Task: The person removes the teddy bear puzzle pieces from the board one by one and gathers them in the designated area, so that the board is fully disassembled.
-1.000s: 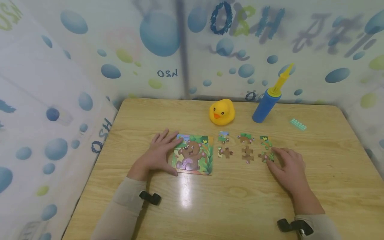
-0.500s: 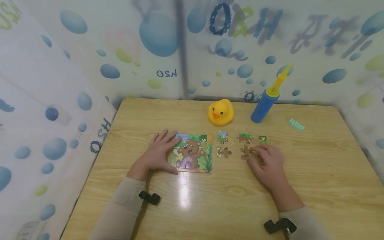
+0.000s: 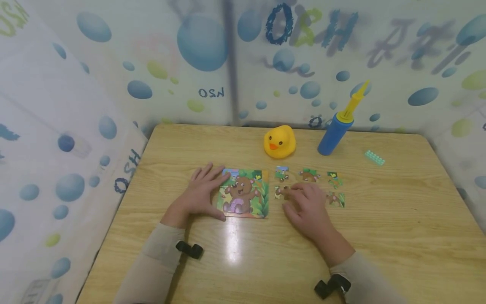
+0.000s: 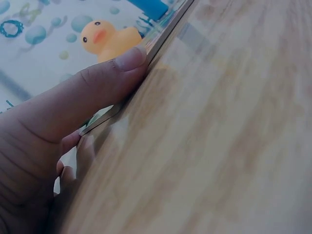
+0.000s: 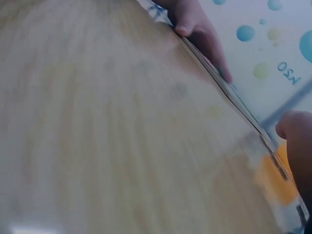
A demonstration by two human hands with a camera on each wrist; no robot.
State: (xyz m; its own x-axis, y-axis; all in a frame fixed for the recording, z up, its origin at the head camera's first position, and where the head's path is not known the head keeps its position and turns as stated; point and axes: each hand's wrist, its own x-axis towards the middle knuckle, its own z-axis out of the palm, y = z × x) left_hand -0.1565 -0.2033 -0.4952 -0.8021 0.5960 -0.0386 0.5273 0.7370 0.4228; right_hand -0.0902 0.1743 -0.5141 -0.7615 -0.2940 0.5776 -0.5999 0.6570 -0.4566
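The square bear puzzle (image 3: 243, 195) lies flat on the table. My left hand (image 3: 201, 192) spreads along its left side, fingers at the upper left corner and thumb by the lower edge. In the left wrist view the thumb (image 4: 97, 87) touches the puzzle's thin edge. Over the loose pieces, my right hand (image 3: 309, 211) has its fingertips at the lower left puzzle piece (image 3: 279, 192), partly covering it. More pieces lie around it: an upper left piece (image 3: 282, 173), an upper middle piece (image 3: 309, 175), an upper right piece (image 3: 334, 179) and a lower right piece (image 3: 336, 199).
A yellow rubber duck (image 3: 280, 142) sits behind the pieces. To its right stands a blue hand pump (image 3: 336, 134) with a yellow nozzle. A mint green toy brick (image 3: 374, 157) lies farther right. A patterned wall (image 3: 159, 55) borders the wooden table (image 3: 265, 261).
My right hand has moved left along the lower row, from the right piece past the middle one to the left one. The right piece shows again; the middle one is now hidden. My left hand stays put.
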